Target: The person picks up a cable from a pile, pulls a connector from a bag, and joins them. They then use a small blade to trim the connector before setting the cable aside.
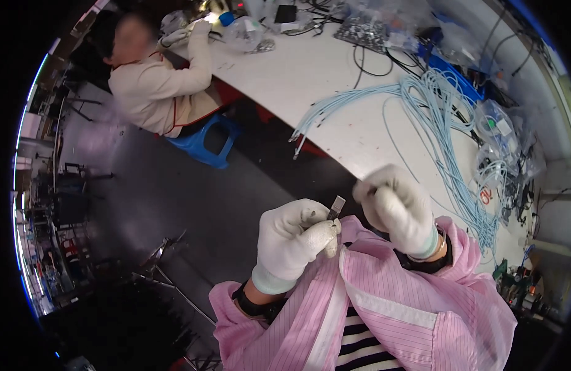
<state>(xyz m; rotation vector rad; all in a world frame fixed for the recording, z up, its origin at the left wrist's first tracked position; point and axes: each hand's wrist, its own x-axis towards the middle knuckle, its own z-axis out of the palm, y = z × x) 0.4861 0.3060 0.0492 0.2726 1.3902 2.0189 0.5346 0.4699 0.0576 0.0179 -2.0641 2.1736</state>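
Note:
My left hand [291,238], in a white knit glove, pinches a small connector [337,207] between thumb and fingers. The connector has a flat silvery metal end pointing up and a dark body that sits partly behind the fingertips. To its right my right hand [396,207], gloved the same way, is raised near the table edge with its fingers curled in. Something small and dark shows at its fingertips, too blurred to name. The two hands are apart, both in front of my chest.
Light-blue cables [434,117] lie bundled across the white table [341,133], their ends near its edge. Clear bags of small parts [366,34] and a blue bin [452,74] stand at the back. A co-worker [165,86] sits at the far left on a blue stool [208,142].

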